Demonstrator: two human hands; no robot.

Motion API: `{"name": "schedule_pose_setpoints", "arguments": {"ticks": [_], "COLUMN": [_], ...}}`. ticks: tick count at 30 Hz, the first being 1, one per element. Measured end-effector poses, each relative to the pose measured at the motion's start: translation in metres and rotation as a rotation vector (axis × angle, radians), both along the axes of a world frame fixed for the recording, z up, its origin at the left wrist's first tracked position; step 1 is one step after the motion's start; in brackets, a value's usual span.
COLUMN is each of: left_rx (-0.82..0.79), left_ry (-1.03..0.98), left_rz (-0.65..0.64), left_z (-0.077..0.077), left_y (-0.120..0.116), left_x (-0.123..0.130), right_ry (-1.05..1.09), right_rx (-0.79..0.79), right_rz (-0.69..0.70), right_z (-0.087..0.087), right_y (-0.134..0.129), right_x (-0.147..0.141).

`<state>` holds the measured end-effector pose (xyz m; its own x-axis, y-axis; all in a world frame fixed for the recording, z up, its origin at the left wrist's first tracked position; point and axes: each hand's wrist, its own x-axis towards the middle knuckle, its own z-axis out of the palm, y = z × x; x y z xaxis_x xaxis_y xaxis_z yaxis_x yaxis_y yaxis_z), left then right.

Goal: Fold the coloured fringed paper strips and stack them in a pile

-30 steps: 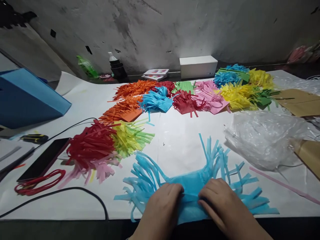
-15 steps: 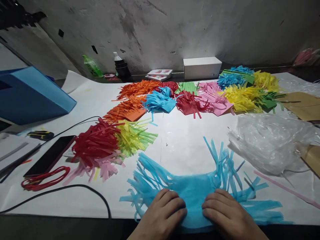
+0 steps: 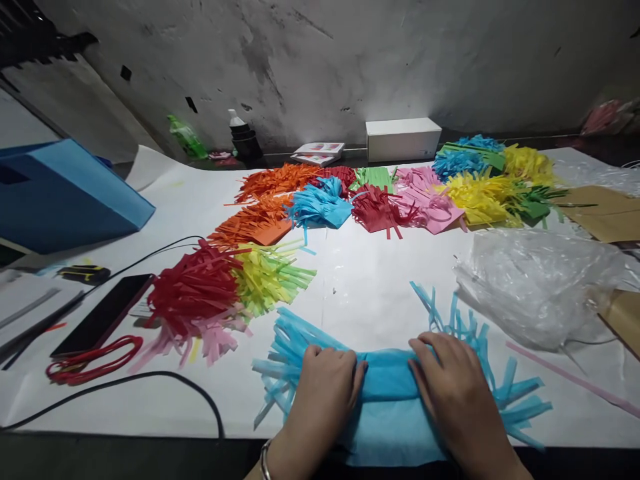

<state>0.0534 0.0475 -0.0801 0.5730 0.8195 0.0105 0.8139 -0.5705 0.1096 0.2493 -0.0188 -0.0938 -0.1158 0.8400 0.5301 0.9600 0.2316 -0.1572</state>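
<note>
A sheet of blue tissue paper [image 3: 390,430] lies in front of me at the table's near edge, its two ends cut into long fringes that spread left and right. Along its far side runs a darker, folded-looking band. My left hand [image 3: 329,387] is closed on the left part of this band, thumb toward the middle. At the band's right end, my right hand [image 3: 450,377] grips the paper between thumb and fingers. Both hands cover part of the fringes beside them.
Fringed paper bundles in red [image 3: 195,287], yellow-green [image 3: 270,273], orange [image 3: 275,183] and other colours line the back and left. A clear plastic bag [image 3: 535,287] lies right. A phone [image 3: 103,313], red cord [image 3: 95,360], black cable [image 3: 165,375] and blue box [image 3: 75,193] are left.
Both hands have moved away from me to the paper's far side and now grip it there. A folded band shows between them, and the fringes on the right have shifted.
</note>
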Motion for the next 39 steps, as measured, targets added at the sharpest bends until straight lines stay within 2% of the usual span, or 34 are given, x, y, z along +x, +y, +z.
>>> {"name": "schedule_pose_setpoints", "arguments": {"ticks": [3, 5, 7, 10, 13, 18, 22, 27, 32, 35, 37, 39], "left_rx": [0.01, 0.053, 0.155, 0.285, 0.263, 0.185, 0.133, 0.046, 0.063, 0.059, 0.055, 0.056], "left_ry": [-0.039, -0.145, -0.286, -0.425, -0.458, -0.453, -0.453, -0.422, -0.257, -0.125, -0.081, -0.079], "left_rz": [-0.012, 0.005, -0.003, -0.189, -0.371, -0.435, -0.375, -0.271, -0.092, -0.069, -0.08, -0.076], "left_z": [-0.003, -0.004, -0.004, -0.001, 0.002, -0.004, -0.013, -0.014, -0.014, -0.013, -0.011, -0.008], "left_y": [0.0, -0.001, -0.002, -0.008, -0.014, -0.018, -0.018, -0.018, -0.009, -0.001, 0.002, 0.002], "left_x": [-0.002, -0.006, -0.011, -0.016, -0.017, -0.018, -0.024, -0.026, -0.014, -0.006, -0.003, -0.002], "right_ry": [-0.02, -0.012, 0.005, 0.108, 0.189, 0.086, 0.168, 0.242, 0.046, -0.012, 0.023, 0.065], "right_rx": [0.069, 0.057, 0.045, 0.039, 0.015, 0.063, 0.039, -0.066, -0.127, -0.087, -0.023, 0.032], "right_rz": [0.298, 0.395, 0.393, 0.361, 0.364, 0.329, 0.276, 0.167, -0.063, -0.189, -0.113, 0.05], "right_z": [0.001, -0.002, -0.005, -0.006, -0.004, -0.01, -0.015, -0.011, -0.008, -0.004, -0.001, 0.0], "right_y": [-0.007, -0.01, -0.011, -0.01, -0.01, -0.018, -0.026, -0.021, -0.011, -0.008, -0.008, -0.008], "right_x": [-0.002, -0.003, -0.004, -0.007, -0.01, -0.006, 0.005, 0.01, 0.002, -0.004, -0.008, -0.01]}}
